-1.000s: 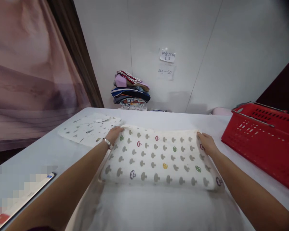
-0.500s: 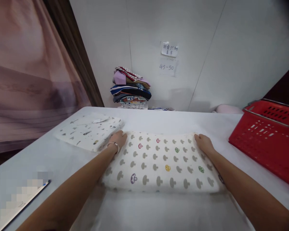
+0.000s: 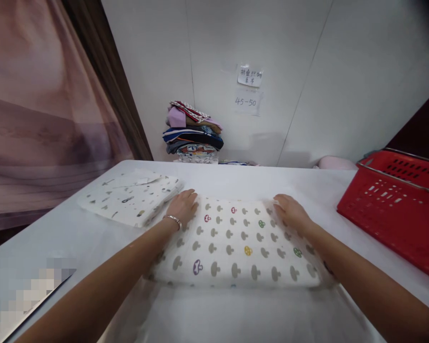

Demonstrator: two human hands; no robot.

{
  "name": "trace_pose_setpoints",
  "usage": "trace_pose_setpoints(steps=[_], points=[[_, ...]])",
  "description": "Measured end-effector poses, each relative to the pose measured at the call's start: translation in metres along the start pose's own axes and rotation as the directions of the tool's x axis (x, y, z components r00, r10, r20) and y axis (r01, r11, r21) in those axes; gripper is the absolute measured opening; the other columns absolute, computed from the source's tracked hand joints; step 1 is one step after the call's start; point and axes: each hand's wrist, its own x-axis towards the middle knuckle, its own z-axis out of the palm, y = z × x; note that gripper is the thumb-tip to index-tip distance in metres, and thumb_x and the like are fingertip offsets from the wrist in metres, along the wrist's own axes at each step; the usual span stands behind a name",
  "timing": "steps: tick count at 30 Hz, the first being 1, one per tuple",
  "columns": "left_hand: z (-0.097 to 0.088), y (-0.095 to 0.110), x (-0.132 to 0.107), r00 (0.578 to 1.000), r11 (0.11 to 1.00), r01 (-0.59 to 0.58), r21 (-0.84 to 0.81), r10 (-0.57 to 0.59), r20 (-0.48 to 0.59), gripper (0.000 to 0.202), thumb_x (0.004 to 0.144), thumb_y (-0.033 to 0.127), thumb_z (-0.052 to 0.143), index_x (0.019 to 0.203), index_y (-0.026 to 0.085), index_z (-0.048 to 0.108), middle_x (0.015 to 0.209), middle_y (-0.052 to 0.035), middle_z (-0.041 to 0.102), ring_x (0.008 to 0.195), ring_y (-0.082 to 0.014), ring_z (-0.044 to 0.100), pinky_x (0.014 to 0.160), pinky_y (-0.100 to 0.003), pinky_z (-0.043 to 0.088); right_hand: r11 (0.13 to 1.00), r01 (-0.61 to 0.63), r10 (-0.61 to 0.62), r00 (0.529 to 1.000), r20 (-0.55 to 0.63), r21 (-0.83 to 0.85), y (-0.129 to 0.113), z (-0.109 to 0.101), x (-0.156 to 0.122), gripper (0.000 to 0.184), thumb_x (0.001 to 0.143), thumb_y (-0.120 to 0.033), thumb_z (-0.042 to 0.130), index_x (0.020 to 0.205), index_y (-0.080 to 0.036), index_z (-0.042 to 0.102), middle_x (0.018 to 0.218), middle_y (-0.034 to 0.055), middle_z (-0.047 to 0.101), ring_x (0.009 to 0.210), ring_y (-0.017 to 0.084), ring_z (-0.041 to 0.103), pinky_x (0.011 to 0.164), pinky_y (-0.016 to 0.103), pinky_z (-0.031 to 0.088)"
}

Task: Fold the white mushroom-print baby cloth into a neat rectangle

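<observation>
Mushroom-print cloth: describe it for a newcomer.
On the white table, left of the red basket, the mushroom-print cloth has the left hand and right hand at its far corners. Its rows of mostly grey mushrooms set it apart from the neighbouring cloth, with scattered motifs.

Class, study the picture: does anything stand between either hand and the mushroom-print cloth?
Nothing visible does: the left hand and right hand are at the far corners of the mushroom-print cloth. The other cloth lies left of it, the red basket right.

Cloth point(image 3: 238, 240) on table point(image 3: 236, 176) | second cloth point(image 3: 123, 205) left | basket point(image 3: 396, 219) right | clothes stack point(image 3: 195, 136) behind table
</observation>
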Motion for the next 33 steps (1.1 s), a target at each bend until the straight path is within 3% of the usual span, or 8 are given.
trace_pose_setpoints(steps=[4, 9, 15, 19, 22, 25, 29, 33], points=[[-0.001, 0.020, 0.008, 0.990, 0.992, -0.129, 0.019, 0.127, 0.065, 0.036, 0.085, 0.025, 0.038, 0.117, 0.017, 0.051, 0.133, -0.0097, 0.045, 0.122, -0.0210, 0.039, 0.101, -0.036, 0.031, 0.999, 0.050, -0.049, 0.996, 0.076, -0.015, 0.002, 0.014, 0.010, 0.034, 0.088, -0.024, 0.036, 0.113, -0.015, 0.057, 0.118, 0.0097, 0.057, 0.107, 0.021, 0.049, 0.093, 0.031, 0.035], [-0.012, 0.031, 0.020, 0.987, 0.996, -0.089, 0.030, 0.085, 0.138, 0.035, 0.086, 0.022, 0.036, 0.115, 0.019, 0.054, 0.124, -0.0080, 0.055, 0.117, -0.0200, 0.045, 0.098, -0.036, 0.032, 0.995, 0.053, -0.044, 0.993, 0.109, -0.085, 0.021, 0.015, 0.022, 0.027, 0.087, -0.022, 0.041, 0.100, -0.016, 0.063, 0.104, 0.0094, 0.061, 0.100, 0.021, 0.050, 0.087, 0.028, 0.035], [0.004, 0.021, 0.023, 0.993, 0.999, -0.029, -0.042, 0.033, 0.112, 0.037, 0.087, 0.027, 0.033, 0.118, 0.021, 0.053, 0.121, -0.0069, 0.057, 0.114, -0.0199, 0.048, 0.099, -0.037, 0.030, 0.991, 0.059, -0.046, 0.993, 0.112, -0.117, 0.020, 0.006, 0.025, 0.024, 0.086, -0.021, 0.040, 0.080, -0.017, 0.063, 0.086, 0.0079, 0.061, 0.085, 0.019, 0.050, 0.076, 0.027, 0.034], [0.014, 0.014, 0.021, 0.997, 0.996, 0.002, -0.088, 0.005, 0.081, 0.038, 0.087, 0.032, 0.032, 0.116, 0.021, 0.054, 0.118, -0.0071, 0.058, 0.110, -0.0209, 0.051, 0.098, -0.037, 0.031, 0.993, -0.062, 0.067, 0.997, 0.048, -0.096, 0.020, 0.008, 0.033, 0.022, 0.086, -0.020, 0.038, 0.082, -0.017, 0.060, 0.093, 0.0082, 0.061, 0.088, 0.018, 0.051, 0.076, 0.027, 0.033], [0.017, 0.012, 0.022, 0.997, 0.996, 0.000, -0.095, 0.007, 0.075, 0.039, 0.087, 0.033, 0.032, 0.115, 0.019, 0.055, 0.116, -0.0080, 0.059, 0.109, -0.0217, 0.052, 0.097, -0.038, 0.032, 0.983, -0.172, 0.177, 0.980, 0.087, -0.067, 0.024, 0.015, 0.039, 0.021, 0.085, -0.022, 0.040, 0.082, -0.017, 0.060, 0.089, 0.0076, 0.064, 0.082, 0.019, 0.054, 0.071, 0.027, 0.035], [0.018, 0.010, 0.023, 0.996, 0.996, 0.001, -0.087, 0.006, 0.085, 0.040, 0.087, 0.033, 0.031, 0.115, 0.018, 0.055, 0.115, -0.0087, 0.060, 0.107, -0.0218, 0.053, 0.095, -0.038, 0.033, 0.978, -0.198, 0.204, 0.971, 0.128, -0.059, 0.028, 0.022, 0.041, 0.022, 0.085, -0.025, 0.040, 0.083, -0.018, 0.061, 0.083, 0.0066, 0.066, 0.075, 0.019, 0.057, 0.068, 0.028, 0.037], [0.018, 0.012, 0.025, 0.996, 0.998, 0.007, -0.064, -0.001, 0.091, 0.039, 0.087, 0.033, 0.031, 0.117, 0.020, 0.054, 0.120, -0.0082, 0.057, 0.113, -0.0215, 0.049, 0.100, -0.040, 0.029, 0.987, -0.155, 0.159, 0.982, 0.104, -0.046, 0.017, 0.017, 0.036, 0.030, 0.085, -0.023, 0.039, 0.105, -0.017, 0.060, 0.111, 0.0105, 0.061, 0.103, 0.023, 0.053, 0.089, 0.033, 0.035], [0.016, 0.026, 0.016, 0.996, 0.997, -0.078, -0.011, 0.078, 0.034, 0.045, 0.087, 0.041, 0.035, 0.126, 0.023, 0.046, 0.140, -0.0064, 0.037, 0.131, -0.0242, 0.027, 0.107, -0.047, 0.014, 0.993, 0.080, -0.086, 0.994, 0.072, 0.084, -0.018, 0.015, 0.018, 0.044, 0.087, -0.038, 0.038, 0.127, -0.022, 0.048, 0.137, 0.0058, 0.041, 0.130, 0.025, 0.028, 0.105, 0.039, 0.023]])
